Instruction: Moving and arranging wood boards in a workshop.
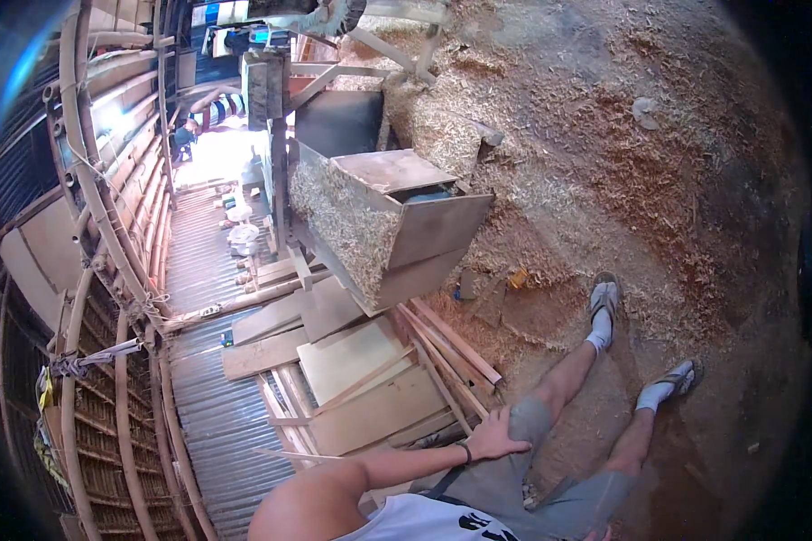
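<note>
My left hand (496, 436), with a dark band at its wrist, rests on the left thigh of my grey shorts (478, 478). Its thumb is spread away from the fingers and it holds nothing visible. At the lower edge, only a small part of my right hand (599, 535) shows beside the other leg of the shorts; its fingers are mostly cut off. Both my feet, in white socks and sandals (606, 302), stand on the dusty ground. Closest to my left hand lie reddish wooden planks (451, 343) and flat boards (381, 410).
A wooden box (347, 216) covered in shavings stands ahead, beside a timber frame (266, 86). Wood shavings (604, 153) cover the ground at right. Corrugated metal sheeting (212, 424) and bamboo poles (122, 261) line the left. Another person (188, 135) is far off at upper left.
</note>
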{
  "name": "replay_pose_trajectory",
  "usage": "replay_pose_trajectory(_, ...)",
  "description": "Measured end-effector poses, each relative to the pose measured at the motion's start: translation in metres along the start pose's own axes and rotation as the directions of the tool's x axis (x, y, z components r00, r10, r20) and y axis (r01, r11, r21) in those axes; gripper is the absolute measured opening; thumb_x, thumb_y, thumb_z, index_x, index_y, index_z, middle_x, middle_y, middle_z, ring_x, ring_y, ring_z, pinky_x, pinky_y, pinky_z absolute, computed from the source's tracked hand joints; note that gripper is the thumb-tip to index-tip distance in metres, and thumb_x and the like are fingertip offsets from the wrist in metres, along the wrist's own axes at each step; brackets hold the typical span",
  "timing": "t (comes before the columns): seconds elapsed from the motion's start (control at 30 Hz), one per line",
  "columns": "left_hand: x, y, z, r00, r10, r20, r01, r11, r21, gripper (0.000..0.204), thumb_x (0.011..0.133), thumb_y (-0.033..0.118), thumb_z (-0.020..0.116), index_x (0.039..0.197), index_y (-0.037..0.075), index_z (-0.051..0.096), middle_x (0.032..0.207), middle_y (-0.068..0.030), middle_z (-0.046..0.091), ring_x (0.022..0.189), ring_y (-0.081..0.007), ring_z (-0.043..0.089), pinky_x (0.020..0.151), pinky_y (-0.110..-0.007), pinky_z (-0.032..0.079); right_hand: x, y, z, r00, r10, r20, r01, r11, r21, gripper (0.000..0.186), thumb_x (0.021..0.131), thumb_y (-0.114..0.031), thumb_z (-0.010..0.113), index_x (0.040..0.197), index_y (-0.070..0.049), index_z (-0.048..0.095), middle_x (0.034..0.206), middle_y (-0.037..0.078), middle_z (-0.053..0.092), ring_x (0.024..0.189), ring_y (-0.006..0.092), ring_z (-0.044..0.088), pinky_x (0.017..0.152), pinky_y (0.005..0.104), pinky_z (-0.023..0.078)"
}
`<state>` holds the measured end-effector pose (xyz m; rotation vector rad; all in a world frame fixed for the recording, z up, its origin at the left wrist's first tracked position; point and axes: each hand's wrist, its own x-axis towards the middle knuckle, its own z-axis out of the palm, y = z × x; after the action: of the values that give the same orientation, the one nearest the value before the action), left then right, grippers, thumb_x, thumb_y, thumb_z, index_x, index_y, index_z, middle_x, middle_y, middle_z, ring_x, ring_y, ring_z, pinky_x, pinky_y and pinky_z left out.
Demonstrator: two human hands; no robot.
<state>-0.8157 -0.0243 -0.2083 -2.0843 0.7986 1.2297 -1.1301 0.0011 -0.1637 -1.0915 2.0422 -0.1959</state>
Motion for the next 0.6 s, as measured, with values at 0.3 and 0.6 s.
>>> replay_pose_trajectory(0.3,-0.004,0.016,0.009,0.999,0.031,-0.042,-0.031,0.999,0.013,0.094,0.056,0.056,0.060,0.117,-0.005,0.024,0.103,-0.0294,0.041,0.097,-0.0403,0.042,0.083,-0.041,0.036,0.008,0.006,-0.021,0.994,-0.066,0.087,0.072,0.995,-0.067,0.029,0.081,-0.015,0.049,0.105,0.000,0.046,0.092,0.016,0.054,0.083,0.0258,0.052,0.075,0.0332,0.042)
replay_pose_trajectory(0.6,-0.007,0.035,0.016,0.997,0.041,0.066,-0.042,0.999,0.026,0.096,0.056,0.056,0.058,0.120,-0.005,0.020,0.107,-0.0277,0.039,0.099,-0.0406,0.040,0.083,-0.043,0.035,0.002,0.017,-0.032,0.998,0.000,0.058,0.004,0.998,-0.057,0.030,0.081,-0.019,0.048,0.105,-0.001,0.046,0.096,0.016,0.052,0.087,0.0273,0.050,0.078,0.0357,0.040)
